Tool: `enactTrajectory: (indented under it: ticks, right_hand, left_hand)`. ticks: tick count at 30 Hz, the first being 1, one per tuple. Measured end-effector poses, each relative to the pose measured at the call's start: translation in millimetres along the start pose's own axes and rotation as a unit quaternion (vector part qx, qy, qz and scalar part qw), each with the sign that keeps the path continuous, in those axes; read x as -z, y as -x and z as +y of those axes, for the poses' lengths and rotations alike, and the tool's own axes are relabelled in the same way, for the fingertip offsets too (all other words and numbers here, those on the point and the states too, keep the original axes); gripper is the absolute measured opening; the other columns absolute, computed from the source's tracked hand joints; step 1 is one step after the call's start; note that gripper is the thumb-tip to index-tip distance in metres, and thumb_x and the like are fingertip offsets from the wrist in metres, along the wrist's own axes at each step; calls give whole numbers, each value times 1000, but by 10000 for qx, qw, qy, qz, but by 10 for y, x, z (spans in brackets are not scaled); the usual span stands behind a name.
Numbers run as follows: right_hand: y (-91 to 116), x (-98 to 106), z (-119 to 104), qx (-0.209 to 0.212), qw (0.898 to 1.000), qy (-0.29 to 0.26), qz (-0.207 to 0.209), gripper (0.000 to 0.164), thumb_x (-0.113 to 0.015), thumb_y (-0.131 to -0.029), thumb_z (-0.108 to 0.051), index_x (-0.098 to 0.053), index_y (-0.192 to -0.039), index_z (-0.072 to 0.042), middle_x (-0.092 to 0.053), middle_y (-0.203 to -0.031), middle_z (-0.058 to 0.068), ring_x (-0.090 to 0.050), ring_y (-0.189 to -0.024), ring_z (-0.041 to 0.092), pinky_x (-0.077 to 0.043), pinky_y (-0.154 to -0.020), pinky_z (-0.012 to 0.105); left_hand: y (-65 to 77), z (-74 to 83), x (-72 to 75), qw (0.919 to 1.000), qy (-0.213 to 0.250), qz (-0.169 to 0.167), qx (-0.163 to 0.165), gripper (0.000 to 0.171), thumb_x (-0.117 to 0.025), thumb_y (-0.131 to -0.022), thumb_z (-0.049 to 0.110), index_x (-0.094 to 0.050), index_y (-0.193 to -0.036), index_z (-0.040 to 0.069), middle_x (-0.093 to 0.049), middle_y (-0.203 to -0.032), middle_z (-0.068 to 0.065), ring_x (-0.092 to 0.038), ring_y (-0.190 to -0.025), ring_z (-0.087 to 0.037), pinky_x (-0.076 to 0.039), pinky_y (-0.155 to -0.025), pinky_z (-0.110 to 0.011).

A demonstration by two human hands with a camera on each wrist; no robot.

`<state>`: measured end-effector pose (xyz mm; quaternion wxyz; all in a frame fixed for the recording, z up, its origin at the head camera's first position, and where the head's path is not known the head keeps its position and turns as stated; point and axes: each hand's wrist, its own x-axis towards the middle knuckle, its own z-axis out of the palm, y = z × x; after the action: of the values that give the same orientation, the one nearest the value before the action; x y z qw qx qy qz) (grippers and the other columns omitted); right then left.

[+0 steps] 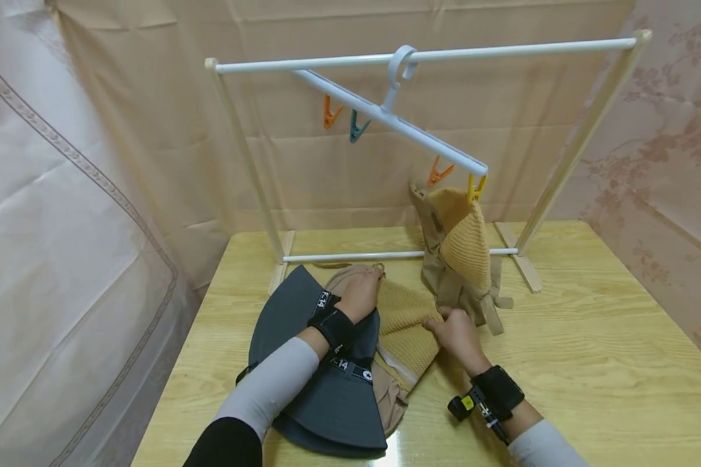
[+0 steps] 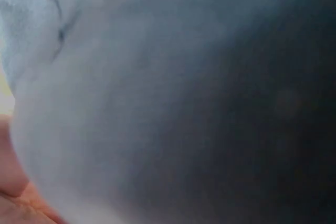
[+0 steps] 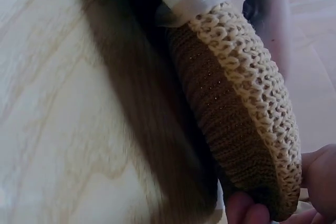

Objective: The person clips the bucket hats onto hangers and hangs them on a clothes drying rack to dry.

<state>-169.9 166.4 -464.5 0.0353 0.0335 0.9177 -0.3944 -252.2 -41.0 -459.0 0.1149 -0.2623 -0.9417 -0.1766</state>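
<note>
Over the table, my right hand [image 1: 458, 337] pinches the edge of a mustard knit hat [image 1: 405, 324]. In the right wrist view the fingers [image 3: 247, 211] grip the ribbed rim at the hat's open mouth. My left hand [image 1: 362, 295] reaches over a dark grey brimmed hat [image 1: 333, 408] with a lettered black band, its curled fingers holding the knit hat's far left corner. A tan cloth hat [image 1: 391, 402] lies partly hidden beneath these. The left wrist view is mostly filled by blurred grey cloth [image 2: 105, 103], with part of the hand at lower left.
A white-railed rack [image 1: 304, 64] stands at the table's back. From it a white hanger [image 1: 420, 133] hangs askew with orange, teal and yellow clips. The yellow clip [image 1: 476, 188] holds another mustard knit hat [image 1: 470, 250], beside a hanging tan cloth hat [image 1: 435, 259].
</note>
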Motion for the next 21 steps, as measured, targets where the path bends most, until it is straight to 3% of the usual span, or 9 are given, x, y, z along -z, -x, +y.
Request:
enactTrajectory:
  ticks: [2,5,9,16,21]
  right_hand:
    - [6,-9,-3,-117,9999,-60,-13,30,-67,-91,-30,-67,-96,0,-34,-53,-4,-32,-48,11,-30,-51,26]
    - [7,-16,-16,-218,9997,-105,26,32,-69,-89,-32,-64,-78,-2,-35,-48,-5,-34,-45,10,-30,-49,25]
    - [7,-21,-18,-261,9996,-120,29,47,-68,-90,-33,-43,-56,-13,-34,-47,-5,-33,-44,11,-28,-47,25]
    - [19,-48,-18,246,9985,89,490,49,-68,-91,-26,-36,-56,-15,-26,-52,-5,-27,-49,11,-24,-50,24]
    - [46,-85,-13,590,9938,523,787,45,-72,-88,-21,-40,-57,-14,-26,-51,-5,-27,-50,12,-22,-52,25]
  left_hand:
    - [13,5,3,10000,20,9,-1,21,-47,-100,2,-63,-113,-2,-69,-85,-16,-66,-75,-29,-53,-67,-39]
    - [23,13,12,9999,42,93,-18,22,-47,-100,2,-63,-115,-3,-68,-81,-16,-64,-71,-29,-51,-64,-39]
    - [31,18,10,9998,-17,174,-32,25,-48,-100,3,-62,-120,-3,-65,-73,-15,-60,-62,-27,-46,-54,-34]
    - [12,6,-4,9998,-73,160,-74,23,-48,-100,2,-62,-118,-3,-58,-66,-11,-52,-55,-21,-35,-48,-28]
    - [19,-3,-9,9998,-23,160,-72,21,-49,-100,3,-63,-114,-3,-58,-66,-11,-53,-54,-21,-36,-48,-28]
